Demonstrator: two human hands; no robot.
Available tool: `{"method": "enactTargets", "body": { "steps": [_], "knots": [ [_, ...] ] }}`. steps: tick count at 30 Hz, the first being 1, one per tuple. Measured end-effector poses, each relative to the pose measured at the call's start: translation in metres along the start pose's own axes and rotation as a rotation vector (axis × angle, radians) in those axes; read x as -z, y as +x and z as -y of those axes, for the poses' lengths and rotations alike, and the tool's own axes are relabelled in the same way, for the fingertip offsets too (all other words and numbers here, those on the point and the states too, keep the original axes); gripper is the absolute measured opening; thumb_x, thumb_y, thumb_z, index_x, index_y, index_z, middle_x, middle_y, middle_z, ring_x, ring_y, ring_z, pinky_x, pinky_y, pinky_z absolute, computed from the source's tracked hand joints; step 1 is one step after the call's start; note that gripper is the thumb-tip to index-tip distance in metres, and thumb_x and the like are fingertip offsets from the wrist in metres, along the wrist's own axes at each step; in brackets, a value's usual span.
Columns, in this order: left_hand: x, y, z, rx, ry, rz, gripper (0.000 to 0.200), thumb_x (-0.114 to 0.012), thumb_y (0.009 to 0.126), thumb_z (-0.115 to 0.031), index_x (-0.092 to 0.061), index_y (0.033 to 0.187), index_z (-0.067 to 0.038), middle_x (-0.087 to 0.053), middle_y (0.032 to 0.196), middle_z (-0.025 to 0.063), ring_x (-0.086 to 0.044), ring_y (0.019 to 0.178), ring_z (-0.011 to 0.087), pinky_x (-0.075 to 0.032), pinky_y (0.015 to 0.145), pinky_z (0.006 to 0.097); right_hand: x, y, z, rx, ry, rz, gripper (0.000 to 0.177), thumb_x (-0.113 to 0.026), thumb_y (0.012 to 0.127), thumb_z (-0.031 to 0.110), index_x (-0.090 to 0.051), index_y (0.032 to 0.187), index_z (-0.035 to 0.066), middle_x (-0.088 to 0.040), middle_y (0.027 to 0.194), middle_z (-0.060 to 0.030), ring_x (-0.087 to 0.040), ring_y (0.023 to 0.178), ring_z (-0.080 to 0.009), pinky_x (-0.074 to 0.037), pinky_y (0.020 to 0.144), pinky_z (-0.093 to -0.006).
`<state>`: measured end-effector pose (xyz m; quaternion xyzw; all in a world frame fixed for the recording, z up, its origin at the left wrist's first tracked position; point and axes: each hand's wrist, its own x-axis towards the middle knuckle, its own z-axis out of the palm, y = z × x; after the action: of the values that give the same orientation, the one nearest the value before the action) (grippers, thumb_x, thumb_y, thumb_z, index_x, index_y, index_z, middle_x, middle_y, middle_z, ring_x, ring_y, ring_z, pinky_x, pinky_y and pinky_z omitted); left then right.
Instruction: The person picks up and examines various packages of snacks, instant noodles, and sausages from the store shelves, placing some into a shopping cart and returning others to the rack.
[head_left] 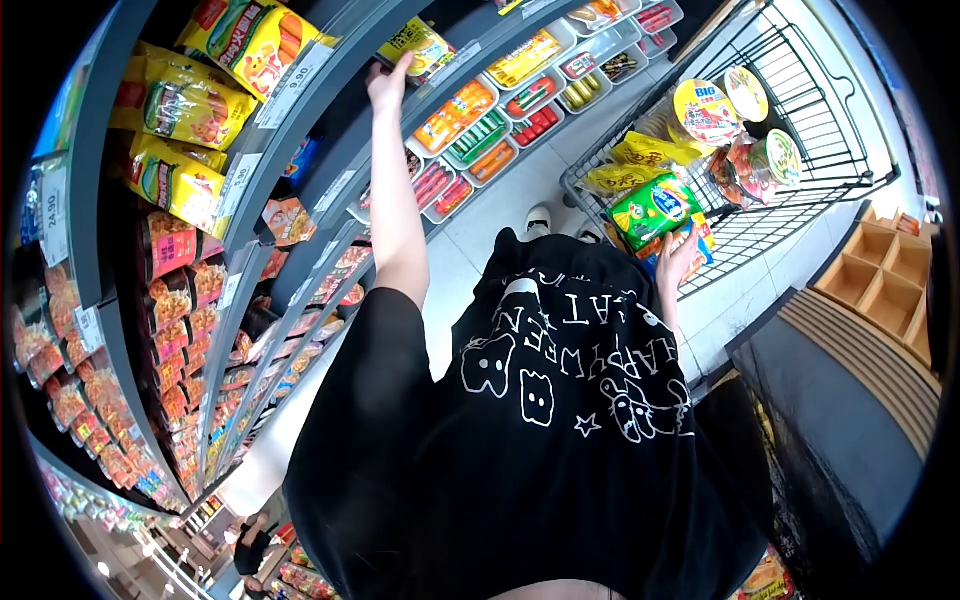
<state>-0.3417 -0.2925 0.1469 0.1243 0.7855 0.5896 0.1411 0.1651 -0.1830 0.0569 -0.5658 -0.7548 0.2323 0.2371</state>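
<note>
On the upper shelf, my left hand (388, 86) grips a yellow-and-dark snack packet (416, 50), its thumb on the front; the other fingers are partly hidden. My right hand (679, 258) is at the near side of the shopping cart (800, 165), closed around a green snack packet (655, 210) and a blue-and-orange packet (706, 243) pressed together. Beyond these, inside the cart, lie yellow packets (640, 163). Large instant noodle tubs (705, 110) stand farther in.
Shelves on the left carry yellow bags (190, 105), noodle cups (170, 245) and price tags (295, 85). Clear bins of wrapped sausages (455, 115) sit lower. A wooden compartment rack (885, 280) stands right. Another person (250, 548) is far behind.
</note>
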Motion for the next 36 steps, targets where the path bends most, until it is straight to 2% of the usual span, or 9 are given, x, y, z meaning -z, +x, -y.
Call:
{"method": "enactTargets", "body": {
  "steps": [10,12,16,18,24,28,32,33,36],
  "knots": [
    [-0.014,0.006,-0.005,0.239,-0.272,-0.255,0.051,-0.069,0.065,-0.012,-0.043,0.105,0.005,-0.053,0.099,0.0128,-0.055,0.078,0.0195,-0.046,0.066,0.0303,0.002,-0.009,-0.015,-0.173,0.077,-0.053,0.052,-0.051,0.078,0.016,-0.028,0.120,-0.003,-0.036,0.117,-0.0214,-0.034,0.110,-0.0318,-0.026,0.092,-0.0365],
    [0.004,0.013,-0.002,0.030,-0.502,-0.113,0.044,-0.065,0.068,-0.011,-0.044,0.105,0.000,-0.052,0.100,0.0096,-0.054,0.078,0.0192,-0.046,0.063,0.0307,0.008,-0.011,-0.009,-0.168,0.090,-0.081,0.049,-0.051,0.078,0.015,-0.031,0.118,-0.004,-0.038,0.115,-0.0222,-0.036,0.107,-0.0325,-0.028,0.091,-0.0362],
    [0.029,-0.012,-0.024,0.120,-0.608,-0.215,0.032,-0.060,0.072,-0.013,-0.049,0.101,-0.002,-0.054,0.096,0.0074,-0.053,0.085,0.0167,-0.045,0.069,0.0285,0.012,-0.012,-0.006,-0.113,0.064,-0.094,0.046,-0.050,0.078,0.013,-0.032,0.116,-0.005,-0.039,0.114,-0.0218,-0.036,0.107,-0.0331,-0.028,0.090,-0.0365],
    [0.031,-0.066,-0.057,0.150,-0.575,-0.026,0.036,-0.057,0.075,-0.021,-0.047,0.104,-0.001,-0.054,0.094,0.0073,-0.053,0.085,0.0166,-0.045,0.068,0.0281,0.011,-0.012,-0.008,-0.112,0.047,-0.095,0.045,-0.050,0.078,0.014,-0.033,0.116,-0.004,-0.040,0.113,-0.0212,-0.037,0.107,-0.0334,-0.028,0.090,-0.0367],
    [0.003,-0.181,-0.022,0.248,-0.424,0.047,0.043,-0.040,0.085,-0.037,-0.046,0.105,0.001,-0.053,0.100,0.0085,-0.053,0.087,0.0170,-0.043,0.075,0.0288,0.015,-0.001,0.008,-0.099,0.130,0.003,0.042,-0.048,0.080,0.012,-0.035,0.117,-0.002,-0.043,0.115,-0.0166,-0.040,0.108,-0.0259,-0.029,0.091,-0.0313],
    [-0.021,-0.230,-0.007,0.194,-0.235,0.280,0.031,-0.044,0.085,-0.022,-0.047,0.102,0.004,-0.055,0.094,0.0088,-0.050,0.084,0.0109,-0.039,0.072,0.0239,0.004,0.007,0.010,-0.050,0.256,0.024,0.040,-0.050,0.079,0.014,-0.038,0.114,0.000,-0.045,0.111,-0.0163,-0.043,0.103,-0.0271,-0.032,0.087,-0.0315],
    [-0.047,-0.246,-0.020,-0.020,-0.123,0.541,0.026,-0.052,0.082,-0.020,-0.049,0.091,0.005,-0.059,0.081,0.0092,-0.054,0.071,0.0113,-0.042,0.064,0.0236,0.037,0.023,0.064,-0.281,0.554,0.431,0.040,-0.045,0.084,0.025,-0.039,0.114,0.000,-0.051,0.106,-0.0114,-0.050,0.095,-0.0184,-0.039,0.080,-0.0273],
    [-0.053,-0.248,-0.023,-0.060,-0.102,0.568,0.027,-0.053,0.081,-0.020,-0.049,0.091,0.005,-0.059,0.080,0.0098,-0.055,0.072,0.0119,-0.042,0.064,0.0244,0.027,0.026,0.062,-0.312,1.010,0.584,0.040,-0.042,0.085,0.028,-0.040,0.113,0.000,-0.050,0.107,-0.0111,-0.050,0.095,-0.0189,-0.040,0.081,-0.0290],
    [-0.074,-0.245,-0.037,-0.158,-0.049,0.649,0.029,-0.058,0.077,-0.020,-0.048,0.093,0.003,-0.059,0.082,0.0116,-0.056,0.074,0.0140,-0.043,0.065,0.0264,0.030,0.028,0.102,-0.217,1.343,1.003,0.047,-0.046,0.083,0.027,-0.031,0.119,0.001,-0.045,0.113,-0.0148,-0.049,0.098,-0.0217,-0.041,0.082,-0.0314]
  ]
}}
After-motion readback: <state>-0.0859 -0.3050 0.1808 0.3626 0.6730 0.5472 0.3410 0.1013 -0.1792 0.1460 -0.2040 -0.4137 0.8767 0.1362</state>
